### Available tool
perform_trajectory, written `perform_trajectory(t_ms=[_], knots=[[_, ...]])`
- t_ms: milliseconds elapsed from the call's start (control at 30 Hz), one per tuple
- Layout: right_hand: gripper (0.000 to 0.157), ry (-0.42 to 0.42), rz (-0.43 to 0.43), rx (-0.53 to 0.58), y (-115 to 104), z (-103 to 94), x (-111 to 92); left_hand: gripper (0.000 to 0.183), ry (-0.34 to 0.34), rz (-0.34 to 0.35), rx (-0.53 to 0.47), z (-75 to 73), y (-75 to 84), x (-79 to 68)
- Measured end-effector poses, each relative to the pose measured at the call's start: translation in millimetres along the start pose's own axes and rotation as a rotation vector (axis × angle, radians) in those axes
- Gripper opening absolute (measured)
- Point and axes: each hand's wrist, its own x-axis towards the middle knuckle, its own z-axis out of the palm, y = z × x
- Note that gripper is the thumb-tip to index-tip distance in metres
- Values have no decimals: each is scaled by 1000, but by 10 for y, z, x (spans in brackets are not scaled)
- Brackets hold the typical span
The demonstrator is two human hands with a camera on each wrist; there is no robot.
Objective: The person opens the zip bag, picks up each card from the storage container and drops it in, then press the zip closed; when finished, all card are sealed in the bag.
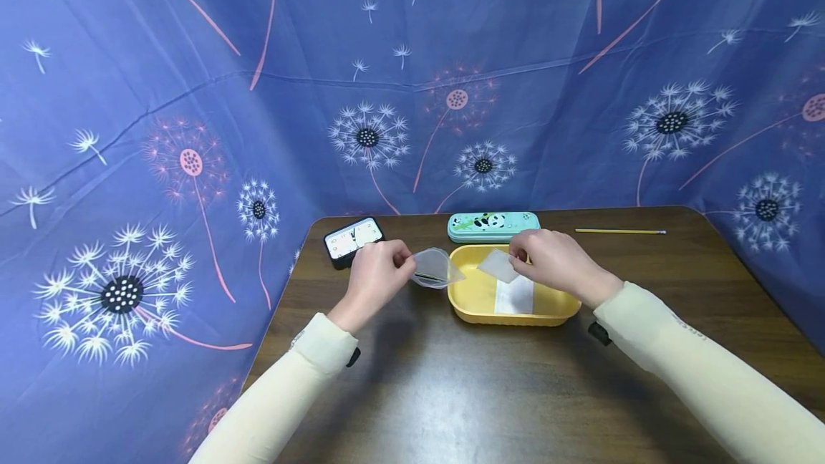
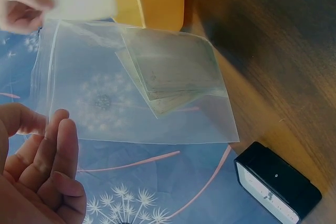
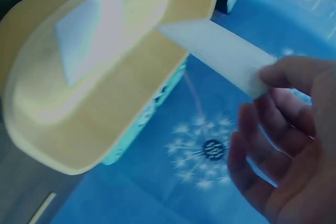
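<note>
Black-cased clock point(image 1: 354, 240) left of the yellow bin point(image 1: 509, 319). Between clock and bin, left hand point(image 1: 377, 272) with thumb and fingertips together, pinching a clear bag point(image 1: 430, 263) by its edge, one corner reaching to the bin's left rim in the head view. Inside the bag, grey-green sheets point(image 2: 173, 66) (too hazy to name more surely). On the bin's floor, a white sheet point(image 1: 514, 298); behind the bin, a teal panda case point(image 1: 494, 226). Above the bin, a white card point(image 1: 497, 266), pinched by one end in the right hand point(image 1: 554, 260), other fingers loosely bent. Behind and right of the bin, a yellow pencil point(image 1: 619, 231). Probably midway: bag lifted and partly filled; white card not yet set down. Bound for bag or bin, impossible to tell.
</note>
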Motion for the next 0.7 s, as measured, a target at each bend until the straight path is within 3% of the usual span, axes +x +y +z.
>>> perform_trajectory(t_ms=[433,567,700], knots=[[10,438,-242,29,-469,-331,69,13,-2,1,2,19,-7,12],[10,491,-308,64,-640,-401,76,13,-2,3,4,18,-11,14],[10,484,-331,95,-766,-389,68,13,-2,4,-2,22,-18,14]])
